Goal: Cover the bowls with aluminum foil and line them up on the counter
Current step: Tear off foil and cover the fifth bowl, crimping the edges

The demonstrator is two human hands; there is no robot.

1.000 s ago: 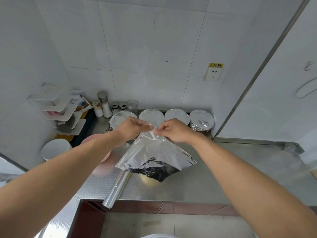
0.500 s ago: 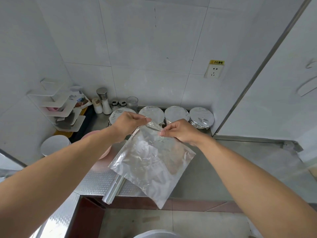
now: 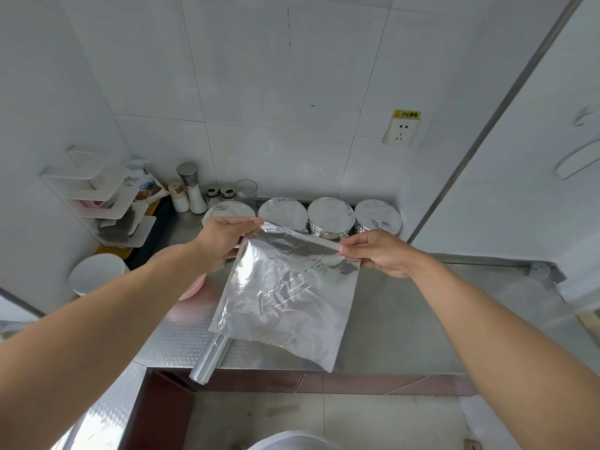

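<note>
A loose sheet of aluminum foil [image 3: 285, 297] hangs in the air above the steel counter [image 3: 406, 319]. My left hand [image 3: 220, 241] pinches its upper left corner and my right hand [image 3: 376, 251] pinches its upper right corner, so the sheet is spread nearly flat. Behind it, several foil-covered bowls [image 3: 331, 216] stand in a row along the back wall. A pink bowl [image 3: 191, 287] sits on the counter, mostly hidden under my left forearm. The foil roll [image 3: 209, 358] lies at the counter's front edge, partly under the sheet.
A white corner shelf [image 3: 97, 203] hangs on the left wall above a white bowl [image 3: 97, 274]. Spice jars and a glass [image 3: 246, 191] stand at the back left. A wall socket [image 3: 401, 131] sits above the bowls. The counter drops off at the front.
My hands have moved apart, pulling the bunched foil open into a wide sheet. The sheet's lower edge has dropped toward the counter's front.
</note>
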